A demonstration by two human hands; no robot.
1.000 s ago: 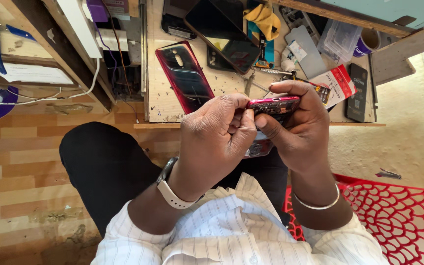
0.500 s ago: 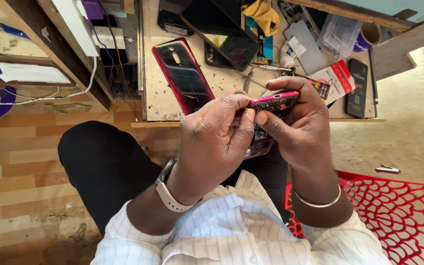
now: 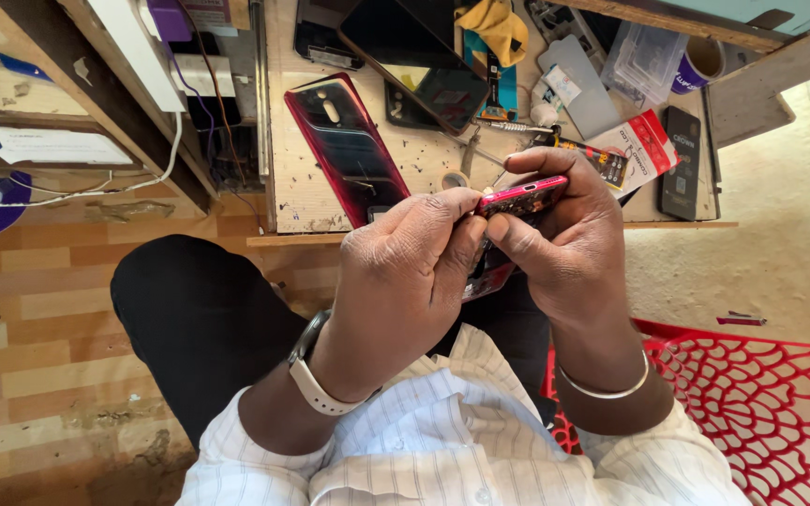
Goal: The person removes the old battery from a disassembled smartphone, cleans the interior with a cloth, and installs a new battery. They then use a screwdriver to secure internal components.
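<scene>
Item: pink phone (image 3: 522, 197), held above my lap just short of the worktop's (image 3: 349, 201) near edge, long axis left-right. Right hand (image 3: 569, 239) grasps it; left hand (image 3: 405, 281) pinches its left end.

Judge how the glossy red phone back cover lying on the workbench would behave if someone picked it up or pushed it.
The red back cover looks thin and flat, so it is probably light and would slide rather than roll. Its glossy face suggests it may be slippery. If it is glass, it could crack, so the workbench edge nearby is a risk.
</scene>
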